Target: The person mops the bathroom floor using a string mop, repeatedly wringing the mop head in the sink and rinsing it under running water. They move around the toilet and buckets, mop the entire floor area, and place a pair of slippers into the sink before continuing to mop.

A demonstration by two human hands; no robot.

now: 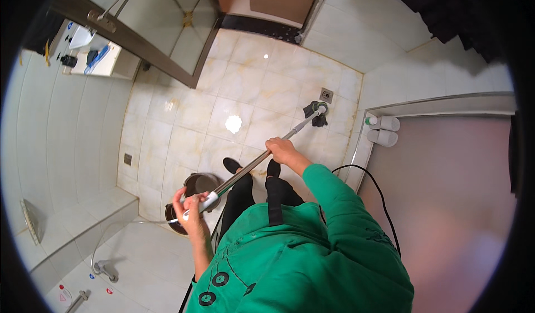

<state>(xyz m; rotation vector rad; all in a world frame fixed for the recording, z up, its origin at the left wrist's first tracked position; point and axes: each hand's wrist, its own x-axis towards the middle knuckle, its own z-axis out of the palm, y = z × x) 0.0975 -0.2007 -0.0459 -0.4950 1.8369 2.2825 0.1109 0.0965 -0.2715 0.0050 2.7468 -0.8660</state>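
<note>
Green top (304, 257) overhangs marbled tiles (184, 111) (left hand (193, 213) and right hand (284, 150) gripping a pole (253, 164)).

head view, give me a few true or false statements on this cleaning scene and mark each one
1. The right hand is on the pole of the long-handled cleaning tool. True.
2. The left hand is by the dark cloth at the tool's far end. False: it is at the white near end.
3. The dark cloth lies close to the floor drain. True.
4. The glazed door is shut. False: it stands open.
5. The person's sleeve is green. True.
6. The pale slippers are left of the dark shoes. False: they are to the right.
</note>
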